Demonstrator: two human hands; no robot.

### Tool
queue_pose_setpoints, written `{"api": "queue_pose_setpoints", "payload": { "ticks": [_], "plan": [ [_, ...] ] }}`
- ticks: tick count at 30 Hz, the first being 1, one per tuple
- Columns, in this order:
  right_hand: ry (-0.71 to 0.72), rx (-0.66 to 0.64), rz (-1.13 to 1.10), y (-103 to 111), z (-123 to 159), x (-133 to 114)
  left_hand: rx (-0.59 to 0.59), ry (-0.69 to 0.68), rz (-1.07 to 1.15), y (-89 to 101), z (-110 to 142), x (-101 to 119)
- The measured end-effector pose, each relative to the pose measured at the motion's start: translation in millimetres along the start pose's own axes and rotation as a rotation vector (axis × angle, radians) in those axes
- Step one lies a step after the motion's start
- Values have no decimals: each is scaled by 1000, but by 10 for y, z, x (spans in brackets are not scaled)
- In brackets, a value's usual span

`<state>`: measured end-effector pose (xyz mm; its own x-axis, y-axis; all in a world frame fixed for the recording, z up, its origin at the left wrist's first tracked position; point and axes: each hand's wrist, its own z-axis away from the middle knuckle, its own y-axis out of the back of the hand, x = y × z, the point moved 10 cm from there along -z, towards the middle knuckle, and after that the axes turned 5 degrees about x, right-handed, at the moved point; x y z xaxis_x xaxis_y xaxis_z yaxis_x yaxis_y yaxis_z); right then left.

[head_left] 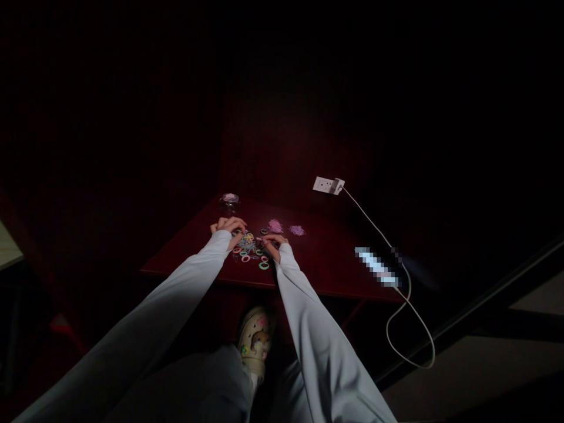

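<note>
While the left hand (231, 226) bends over one side of a colourful pile of bands (247, 242) on the bench (317, 264), the right hand (275, 241) sits at the other; whether their fingers (238, 222) grasp any, I cannot tell. Beyond lie a pink heap (275, 226) and a purple heap (297, 230).

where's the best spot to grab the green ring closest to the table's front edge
Probably pinch the near band of the green ring, coming from the front edge of the table. It seems to lie flat with its hole facing up, and the pile sits behind and left, so the near side looks easier. The right grip is closer.
</note>
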<state>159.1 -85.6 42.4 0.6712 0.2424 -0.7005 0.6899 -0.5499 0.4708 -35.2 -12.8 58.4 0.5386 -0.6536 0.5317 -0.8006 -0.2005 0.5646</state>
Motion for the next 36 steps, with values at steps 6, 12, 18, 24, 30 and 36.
{"api": "queue_pose_setpoints", "payload": {
  "ticks": [6, 12, 18, 24, 30, 36],
  "plan": [
    [87, -93, -5, 32, 197, -69, -36, 12, -113, -132, -31, -114],
    [67, -246, 24, 33, 315, 64, -119, -63, -114, -208, 14, 10],
    [68, -259, 44, -236, 150, 48, -158, -97, -115, -241, 49, 95],
    [-74, -97, -69, -241, -52, 71, -162, -59, -130, -301, 27, -25],
    [-15, -96, 163, -226, -128, -60, -108, -33, -99, -290, 16, -117],
    [9, -146, 232, -243, -75, -103, -120, -3, -103, -235, 19, -86]
  ]
}}
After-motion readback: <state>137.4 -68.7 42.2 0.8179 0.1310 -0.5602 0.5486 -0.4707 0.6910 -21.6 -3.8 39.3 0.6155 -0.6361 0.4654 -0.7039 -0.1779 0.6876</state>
